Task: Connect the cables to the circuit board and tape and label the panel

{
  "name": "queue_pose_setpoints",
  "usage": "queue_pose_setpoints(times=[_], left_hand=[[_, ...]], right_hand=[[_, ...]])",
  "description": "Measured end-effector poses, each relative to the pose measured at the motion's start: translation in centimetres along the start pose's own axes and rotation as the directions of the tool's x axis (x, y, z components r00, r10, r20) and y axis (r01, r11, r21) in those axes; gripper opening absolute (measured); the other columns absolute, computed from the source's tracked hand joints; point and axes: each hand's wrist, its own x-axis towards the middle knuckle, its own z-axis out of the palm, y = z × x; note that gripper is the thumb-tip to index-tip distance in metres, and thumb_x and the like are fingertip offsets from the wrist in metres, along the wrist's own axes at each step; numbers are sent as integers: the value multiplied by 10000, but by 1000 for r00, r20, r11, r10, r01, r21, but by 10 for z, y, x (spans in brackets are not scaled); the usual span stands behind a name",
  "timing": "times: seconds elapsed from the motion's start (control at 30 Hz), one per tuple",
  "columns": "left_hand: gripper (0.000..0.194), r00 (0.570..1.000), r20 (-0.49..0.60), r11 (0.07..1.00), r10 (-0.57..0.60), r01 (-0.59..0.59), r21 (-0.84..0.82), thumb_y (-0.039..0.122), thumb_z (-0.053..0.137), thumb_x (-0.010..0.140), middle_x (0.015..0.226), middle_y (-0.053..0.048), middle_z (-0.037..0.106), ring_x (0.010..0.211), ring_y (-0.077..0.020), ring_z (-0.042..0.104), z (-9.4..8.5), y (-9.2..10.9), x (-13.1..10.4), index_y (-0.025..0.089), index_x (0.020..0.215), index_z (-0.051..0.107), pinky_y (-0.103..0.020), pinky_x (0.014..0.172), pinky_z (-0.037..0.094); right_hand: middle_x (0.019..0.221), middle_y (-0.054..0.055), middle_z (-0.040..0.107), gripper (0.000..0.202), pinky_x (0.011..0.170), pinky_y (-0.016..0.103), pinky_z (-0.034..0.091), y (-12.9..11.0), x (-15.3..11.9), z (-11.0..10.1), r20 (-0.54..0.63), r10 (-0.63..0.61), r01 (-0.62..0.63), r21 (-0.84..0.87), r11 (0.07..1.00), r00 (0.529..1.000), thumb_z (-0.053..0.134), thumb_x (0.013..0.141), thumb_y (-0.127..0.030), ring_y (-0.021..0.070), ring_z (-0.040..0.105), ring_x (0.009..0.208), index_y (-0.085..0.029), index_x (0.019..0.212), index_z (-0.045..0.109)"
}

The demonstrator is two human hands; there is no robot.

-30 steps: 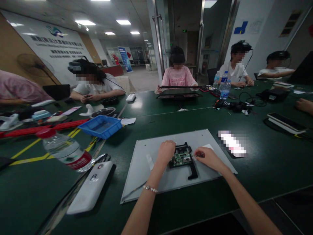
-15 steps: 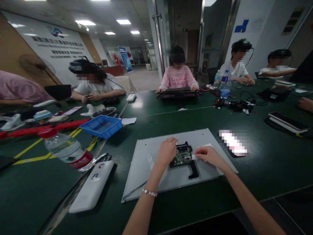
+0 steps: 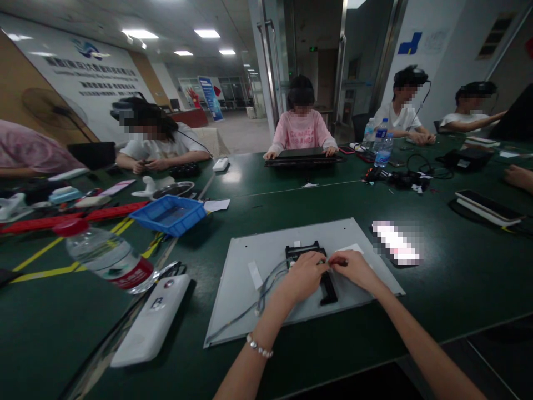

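My left hand (image 3: 307, 275) reaches over a black plastic bracket (image 3: 328, 292), its fingers closed near the right edge. My right hand (image 3: 353, 268) meets it there, with thumb and fingertips pinched together. What either hand has between its fingertips is too small to make out. The green circuit board inside the bracket is mostly hidden under my left hand. Bracket and hands are over a light grey panel (image 3: 237, 253). Thin grey cables (image 3: 263, 297) run from the bracket across the panel's left part. A white strip (image 3: 255, 275) lies beside them, and white paper (image 3: 350, 249) is behind my right hand.
To the left are a white power bank (image 3: 152, 322), a water bottle (image 3: 106, 258) and a blue tray (image 3: 169, 215). A phone (image 3: 395, 243) with a lit screen lies right of the panel. Several people sit around the green table (image 3: 266, 205).
My left hand has moved right and down over the board, and its fingertips now meet my right hand's. The white piece at my right fingertips is no longer distinct. More of the cables shows.
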Motion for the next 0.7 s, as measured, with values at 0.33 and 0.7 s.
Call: queue_pose_setpoints(times=[0.33, 0.7], left_hand=[[268, 1000, 3, 1000, -4, 4, 23, 77, 448, 840, 1092, -61, 564, 1102, -189, 462, 3, 0, 0, 184, 1018, 617, -350, 979, 351], [307, 968, -161, 981, -192, 183, -72, 97, 415, 859, 1103, -55, 601, 1035, -183, 529, -11, -26, 0, 189, 1100, 583, -340, 929, 398]], right_hand=[[816, 38, 665, 148, 707, 280, 446, -4, 0, 0, 2, -79, 78, -211, 974, 997, 600, 704, -129, 174, 599, 761, -199, 796, 693], [863, 27, 661, 133, 687, 274, 466, 0, -2, -4, -32, -35, 31, -100, 994, 999, 596, 737, -188, 160, 597, 755, -208, 832, 686]])
